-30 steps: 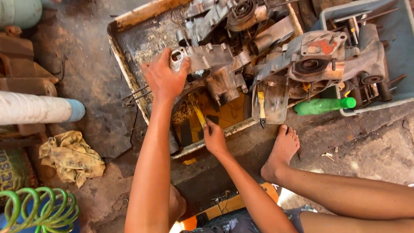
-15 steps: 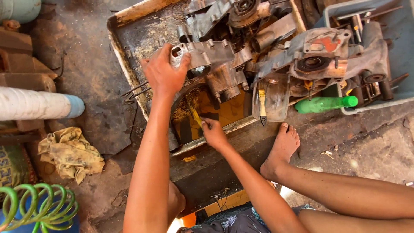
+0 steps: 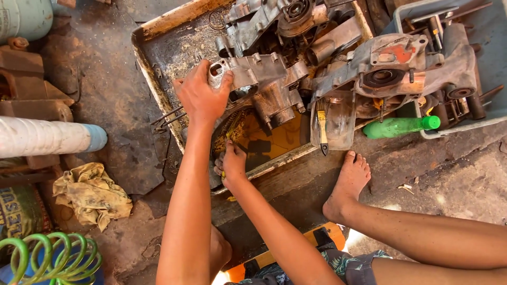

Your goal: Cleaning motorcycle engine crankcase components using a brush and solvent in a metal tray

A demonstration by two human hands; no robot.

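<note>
Two hands apart, each busy with its own thing. Nearest, at 6 o'clock, bare knees and an orange edge of a low seat [image 3: 331, 231]; a bare foot [image 3: 348, 184] planted on the ground just short of the tray.

Right hand [image 3: 232, 164] closed round a small yellow-handled tool [image 3: 226, 154], most likely a brush, its working end hidden under the fingers, held low at the near rim of the rusty metal tray [image 3: 158, 79] beside the dark yellowish liquid [image 3: 274, 138].

Left hand [image 3: 203, 96], at 12 o'clock from the right one and well clear of it, clamped over the end of a grey aluminium engine casing [image 3: 264, 79], thumb and fingers wrapped on its flange, the casing tilted over the liquid.

Judged as a washing step: casing steadied from above, tool poised beneath. Calls, by that reading, for a firm left grip and the tool raised toward the casing's underside, at 1 o'clock from the right hand.

Further out, at 3 o'clock of the casing, a yellow-handled paintbrush [image 3: 321, 125] lying on a flat cover, then a green plastic bottle [image 3: 401, 126] on its side. Beyond, at 2 o'clock, a second crankcase [image 3: 401, 68] propped across a grey crate [image 3: 465, 126]. Off at 8 o'clock, a dirty rag [image 3: 92, 195] and a green coiled hose [image 3: 47, 258].
</note>
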